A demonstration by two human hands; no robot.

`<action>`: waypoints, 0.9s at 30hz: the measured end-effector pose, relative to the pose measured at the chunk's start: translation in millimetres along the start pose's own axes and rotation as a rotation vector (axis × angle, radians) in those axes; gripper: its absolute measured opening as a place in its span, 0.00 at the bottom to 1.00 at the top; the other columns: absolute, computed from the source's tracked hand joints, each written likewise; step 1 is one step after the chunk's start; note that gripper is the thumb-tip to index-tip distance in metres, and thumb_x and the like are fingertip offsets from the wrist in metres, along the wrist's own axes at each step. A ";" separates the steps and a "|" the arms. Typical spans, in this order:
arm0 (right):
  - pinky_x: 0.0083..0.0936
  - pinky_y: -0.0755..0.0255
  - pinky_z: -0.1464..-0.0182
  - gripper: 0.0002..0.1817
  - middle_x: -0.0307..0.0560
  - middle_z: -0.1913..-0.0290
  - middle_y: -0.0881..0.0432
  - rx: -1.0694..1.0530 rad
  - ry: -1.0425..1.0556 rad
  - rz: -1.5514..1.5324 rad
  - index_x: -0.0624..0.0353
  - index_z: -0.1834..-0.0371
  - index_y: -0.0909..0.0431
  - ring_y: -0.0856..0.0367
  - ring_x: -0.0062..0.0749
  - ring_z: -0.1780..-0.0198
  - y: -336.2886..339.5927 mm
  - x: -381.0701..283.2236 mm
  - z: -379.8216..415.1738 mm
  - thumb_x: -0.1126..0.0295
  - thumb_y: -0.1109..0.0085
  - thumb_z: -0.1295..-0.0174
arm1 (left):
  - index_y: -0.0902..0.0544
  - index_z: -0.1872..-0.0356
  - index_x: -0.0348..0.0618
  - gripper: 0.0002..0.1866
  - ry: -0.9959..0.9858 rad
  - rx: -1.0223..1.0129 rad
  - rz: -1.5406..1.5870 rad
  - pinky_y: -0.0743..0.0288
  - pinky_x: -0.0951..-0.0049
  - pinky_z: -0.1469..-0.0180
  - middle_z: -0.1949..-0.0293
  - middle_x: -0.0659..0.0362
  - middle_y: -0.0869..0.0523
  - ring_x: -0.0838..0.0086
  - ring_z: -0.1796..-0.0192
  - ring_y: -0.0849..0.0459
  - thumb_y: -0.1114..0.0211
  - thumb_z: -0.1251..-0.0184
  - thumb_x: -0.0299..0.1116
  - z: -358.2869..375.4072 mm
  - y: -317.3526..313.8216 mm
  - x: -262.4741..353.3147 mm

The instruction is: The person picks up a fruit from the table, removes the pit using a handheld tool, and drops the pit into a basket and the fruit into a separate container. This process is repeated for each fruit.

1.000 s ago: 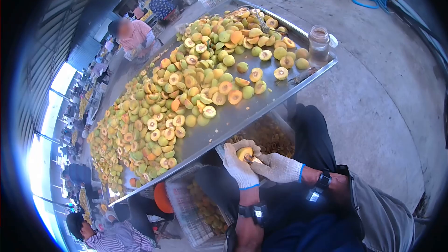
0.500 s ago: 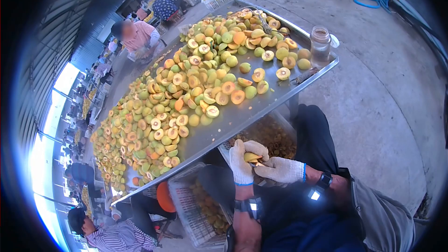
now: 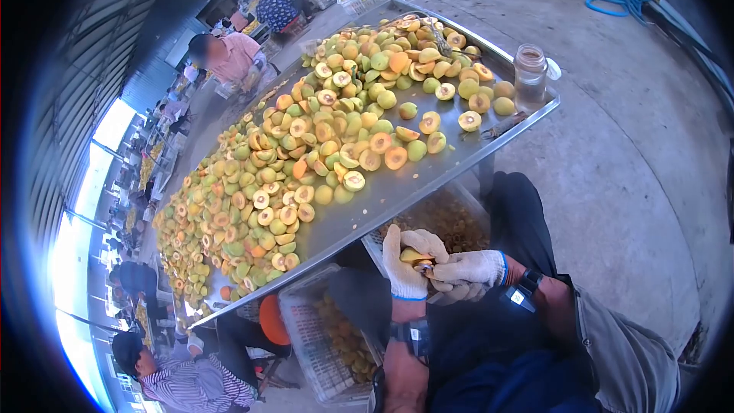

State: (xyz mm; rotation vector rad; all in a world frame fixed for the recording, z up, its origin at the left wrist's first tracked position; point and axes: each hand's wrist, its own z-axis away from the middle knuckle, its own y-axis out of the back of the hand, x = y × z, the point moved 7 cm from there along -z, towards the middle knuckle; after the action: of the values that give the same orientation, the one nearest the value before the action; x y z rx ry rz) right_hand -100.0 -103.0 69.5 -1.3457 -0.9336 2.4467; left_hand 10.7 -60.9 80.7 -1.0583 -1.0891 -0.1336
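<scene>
My left hand (image 3: 409,264), in a white knit glove, is wrapped round a yellow-green stone-fruit half (image 3: 414,255) with its cut side toward my right hand. My right hand (image 3: 468,269), gloved as well, is closed, its fingertips pressed to the fruit. A small shiny tip shows between them, but most of what the right hand grips is hidden. Both hands are over my lap, just beyond the near edge of a metal-topped table (image 3: 359,218). A large heap of halved stone fruit (image 3: 306,138) covers much of that table.
Below the table edge stands a crate of brown bits (image 3: 447,222); left of it is a white crate (image 3: 306,344) with fruit pieces. A clear jar (image 3: 529,80) stands at the table's right corner. Co-workers sit across the table (image 3: 233,57) and at lower left (image 3: 191,382).
The right hand has turned slightly at the fruit, and more of its curled fingers show. The left hand keeps its hold. The whole view has shifted a little.
</scene>
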 end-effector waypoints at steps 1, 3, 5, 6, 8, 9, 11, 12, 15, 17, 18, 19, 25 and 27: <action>0.10 0.44 0.85 0.27 0.29 0.79 0.28 -0.001 -0.026 0.006 0.46 0.75 0.28 0.37 0.09 0.85 1.5 2.0 -0.3 0.40 0.49 0.22 | 0.23 0.78 0.42 0.32 0.041 0.016 0.073 0.26 0.61 0.69 0.77 0.46 0.19 0.56 0.73 0.20 0.53 0.17 0.57 0.1 2.3 -2.4; 0.10 0.43 0.85 0.28 0.28 0.79 0.28 0.026 0.034 -0.004 0.46 0.75 0.28 0.36 0.10 0.85 7.0 6.6 -4.1 0.39 0.49 0.22 | 0.22 0.76 0.43 0.32 0.088 0.027 0.144 0.26 0.62 0.69 0.76 0.47 0.18 0.57 0.72 0.19 0.53 0.17 0.57 -1.1 2.8 -4.2; 0.10 0.42 0.84 0.28 0.28 0.79 0.28 0.046 0.088 -0.012 0.46 0.75 0.27 0.35 0.10 0.85 9.2 7.0 -5.4 0.38 0.49 0.22 | 0.18 0.71 0.37 0.35 0.111 0.139 0.011 0.20 0.62 0.61 0.71 0.45 0.14 0.57 0.67 0.15 0.57 0.14 0.56 -1.4 11.3 -3.0; 0.12 0.44 0.84 0.27 0.27 0.80 0.31 0.056 0.083 -0.026 0.46 0.72 0.27 0.37 0.10 0.84 9.8 6.3 -5.5 0.39 0.51 0.21 | 0.18 0.71 0.37 0.35 0.107 0.138 0.008 0.20 0.62 0.61 0.71 0.45 0.14 0.57 0.67 0.15 0.57 0.14 0.56 -2.2 11.0 -1.4; 0.14 0.46 0.83 0.26 0.26 0.80 0.34 0.067 0.080 -0.043 0.46 0.68 0.26 0.40 0.11 0.84 13.2 9.5 -5.2 0.39 0.54 0.19 | 0.17 0.64 0.34 0.33 0.012 0.305 -0.210 0.17 0.63 0.55 0.66 0.46 0.12 0.60 0.63 0.13 0.60 0.11 0.53 -0.5 21.4 7.8; 0.14 0.46 0.84 0.27 0.27 0.80 0.33 0.036 0.147 -0.142 0.46 0.67 0.26 0.39 0.12 0.84 16.4 9.5 -7.4 0.37 0.55 0.19 | 0.18 0.61 0.33 0.33 -0.138 0.308 -0.339 0.17 0.63 0.52 0.63 0.46 0.11 0.61 0.60 0.13 0.63 0.10 0.51 -1.4 32.6 15.5; 0.16 0.42 0.84 0.30 0.29 0.80 0.29 0.177 0.232 -0.088 0.47 0.63 0.27 0.36 0.15 0.85 38.2 11.6 -18.9 0.32 0.58 0.21 | 0.18 0.59 0.32 0.31 -0.408 0.314 -0.789 0.18 0.64 0.44 0.60 0.46 0.10 0.63 0.55 0.12 0.67 0.07 0.43 11.1 20.0 56.2; 0.16 0.42 0.84 0.30 0.29 0.80 0.29 0.174 0.237 -0.087 0.47 0.63 0.27 0.36 0.15 0.85 40.2 12.4 -23.2 0.32 0.58 0.21 | 0.18 0.59 0.32 0.28 -0.415 0.387 -0.656 0.18 0.66 0.45 0.59 0.47 0.11 0.64 0.56 0.13 0.61 0.08 0.43 14.6 43.5 69.5; 0.20 0.37 0.84 0.31 0.32 0.79 0.28 0.482 0.184 -0.126 0.50 0.64 0.28 0.34 0.18 0.85 62.1 14.2 -20.6 0.32 0.60 0.21 | 0.17 0.60 0.34 0.09 -0.681 0.684 -1.436 0.18 0.66 0.53 0.62 0.54 0.13 0.66 0.58 0.14 0.45 0.24 0.26 55.1 60.3 146.0; 0.21 0.35 0.81 0.31 0.33 0.79 0.27 0.470 0.196 -0.137 0.52 0.66 0.26 0.31 0.20 0.84 63.5 13.6 -22.0 0.35 0.59 0.20 | 0.13 0.51 0.31 0.19 -0.560 1.008 -0.893 0.20 0.61 0.48 0.59 0.46 0.11 0.60 0.57 0.13 0.39 0.25 0.39 77.3 131.1 176.7; 0.22 0.32 0.78 0.32 0.35 0.79 0.27 0.460 0.207 -0.150 0.54 0.69 0.25 0.28 0.21 0.83 64.5 12.0 -23.3 0.38 0.59 0.20 | 0.12 0.45 0.32 0.21 -0.439 1.108 -1.512 0.21 0.59 0.41 0.48 0.42 0.10 0.53 0.49 0.13 0.40 0.22 0.41 89.0 149.4 197.4; 0.22 0.33 0.80 0.30 0.35 0.79 0.27 0.491 0.190 -0.141 0.53 0.68 0.25 0.29 0.22 0.84 60.9 7.1 -18.9 0.40 0.58 0.20 | 0.13 0.45 0.32 0.22 -0.408 1.215 -1.655 0.22 0.58 0.40 0.46 0.40 0.11 0.51 0.47 0.13 0.39 0.24 0.41 97.2 154.0 208.6; 0.24 0.35 0.83 0.28 0.35 0.76 0.24 0.587 0.122 -0.061 0.52 0.66 0.25 0.29 0.21 0.84 68.1 20.9 -38.3 0.39 0.55 0.21 | 0.13 0.45 0.30 0.24 -0.391 1.008 -1.631 0.23 0.55 0.37 0.46 0.39 0.11 0.48 0.43 0.13 0.33 0.29 0.43 26.2 144.7 197.5; 0.23 0.34 0.81 0.27 0.35 0.76 0.23 0.597 0.114 -0.003 0.53 0.65 0.25 0.27 0.22 0.82 73.1 26.9 -44.0 0.40 0.53 0.21 | 0.12 0.46 0.30 0.26 -0.396 0.902 -1.639 0.22 0.55 0.37 0.47 0.40 0.11 0.46 0.43 0.13 0.32 0.30 0.46 -29.7 157.4 171.3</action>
State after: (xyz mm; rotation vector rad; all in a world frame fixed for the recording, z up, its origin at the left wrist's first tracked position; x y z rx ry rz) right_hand -70.4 -129.1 -10.8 -1.2305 -0.1445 2.3347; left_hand 205.0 66.6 111.5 0.8253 -1.8722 -0.6603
